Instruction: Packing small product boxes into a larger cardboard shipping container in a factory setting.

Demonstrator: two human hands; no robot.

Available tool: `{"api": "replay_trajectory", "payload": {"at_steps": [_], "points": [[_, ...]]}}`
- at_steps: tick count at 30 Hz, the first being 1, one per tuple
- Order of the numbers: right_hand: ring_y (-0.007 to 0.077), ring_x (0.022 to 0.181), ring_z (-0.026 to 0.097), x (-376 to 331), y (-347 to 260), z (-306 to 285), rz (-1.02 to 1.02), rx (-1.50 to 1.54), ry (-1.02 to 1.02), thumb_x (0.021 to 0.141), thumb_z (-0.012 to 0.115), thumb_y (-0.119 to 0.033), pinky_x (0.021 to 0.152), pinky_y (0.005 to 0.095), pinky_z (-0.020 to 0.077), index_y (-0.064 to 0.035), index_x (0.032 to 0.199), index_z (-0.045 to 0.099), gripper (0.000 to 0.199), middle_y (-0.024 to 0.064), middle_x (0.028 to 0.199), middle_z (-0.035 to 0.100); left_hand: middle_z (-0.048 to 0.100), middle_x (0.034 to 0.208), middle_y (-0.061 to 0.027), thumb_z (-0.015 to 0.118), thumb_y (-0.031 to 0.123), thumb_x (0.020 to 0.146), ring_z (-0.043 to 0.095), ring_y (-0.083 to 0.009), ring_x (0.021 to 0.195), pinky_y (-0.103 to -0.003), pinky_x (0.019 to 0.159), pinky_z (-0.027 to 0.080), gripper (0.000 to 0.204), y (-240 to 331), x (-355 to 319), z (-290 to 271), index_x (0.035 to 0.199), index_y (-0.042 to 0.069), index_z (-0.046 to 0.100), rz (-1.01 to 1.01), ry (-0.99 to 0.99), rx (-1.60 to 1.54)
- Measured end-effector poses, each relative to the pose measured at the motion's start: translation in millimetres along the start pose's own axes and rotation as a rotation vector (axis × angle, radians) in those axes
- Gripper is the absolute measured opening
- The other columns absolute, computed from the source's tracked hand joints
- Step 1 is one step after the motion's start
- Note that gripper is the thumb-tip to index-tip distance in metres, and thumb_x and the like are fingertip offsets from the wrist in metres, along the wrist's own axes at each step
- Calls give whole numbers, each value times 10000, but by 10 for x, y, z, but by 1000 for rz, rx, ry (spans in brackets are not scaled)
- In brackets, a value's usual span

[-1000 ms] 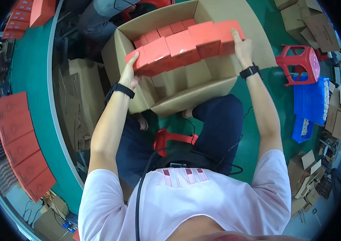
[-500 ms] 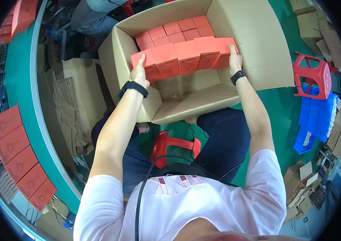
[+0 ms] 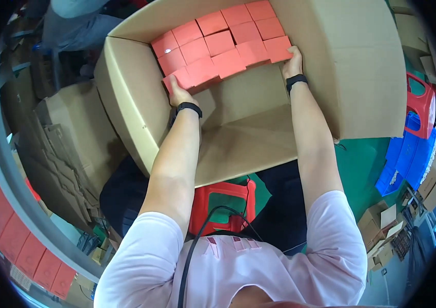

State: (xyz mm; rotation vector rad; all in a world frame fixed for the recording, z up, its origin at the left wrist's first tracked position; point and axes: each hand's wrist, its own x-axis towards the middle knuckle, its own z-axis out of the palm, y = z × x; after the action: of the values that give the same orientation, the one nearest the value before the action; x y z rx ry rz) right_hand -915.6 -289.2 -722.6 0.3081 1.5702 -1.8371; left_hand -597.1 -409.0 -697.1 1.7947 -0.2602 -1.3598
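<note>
A large brown cardboard carton (image 3: 249, 141) stands open before me, its flaps spread. Against its far wall are two rows of small red boxes (image 3: 220, 42). Nearer to me, a third row of red boxes (image 3: 229, 63) is squeezed end to end between my hands, down inside the carton and up against the packed rows. My left hand (image 3: 179, 94) presses the left end box, thumb on top. At the right end, my right hand (image 3: 293, 63) grips the last box. The fingers of both hands are partly hidden. The carton's near part shows bare cardboard.
A red plastic stool (image 3: 197, 205) sits below the carton, between my legs. More red boxes (image 3: 31, 251) line a surface at left, beyond a grey rail (image 3: 20, 190). Flattened cardboard (image 3: 82, 128) leans left of the carton. Blue bins (image 3: 408, 159) and another red stool (image 3: 425, 108) stand right.
My hands have lowered the held row of red boxes into the carton, bringing it against the packed rows. The view has shifted, and the carton appears larger.
</note>
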Motion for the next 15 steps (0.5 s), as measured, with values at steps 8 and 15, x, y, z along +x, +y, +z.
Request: {"api": "replay_trajectory", "payload": {"at_steps": [8, 15], "points": [[292, 1145, 423, 67, 367, -378, -34, 508, 22, 742, 640, -301, 1061, 467, 307, -120, 1198, 537, 501, 115, 1262, 465, 433, 1419, -182, 753, 595, 731, 406, -315, 1297, -517, 1115, 304, 950, -377, -30, 223, 1396, 18, 396, -175, -193, -181], [444, 1438, 73, -784, 555, 382, 522, 507, -77, 789, 644, -649, 1073, 732, 142, -209, 1537, 80, 1035, 195, 1569, 24, 127, 1568, -172, 694, 646, 752, 132, -428, 1432, -697, 1118, 181, 1057, -502, -42, 44, 1511, 121, 178, -575, -544, -606]]}}
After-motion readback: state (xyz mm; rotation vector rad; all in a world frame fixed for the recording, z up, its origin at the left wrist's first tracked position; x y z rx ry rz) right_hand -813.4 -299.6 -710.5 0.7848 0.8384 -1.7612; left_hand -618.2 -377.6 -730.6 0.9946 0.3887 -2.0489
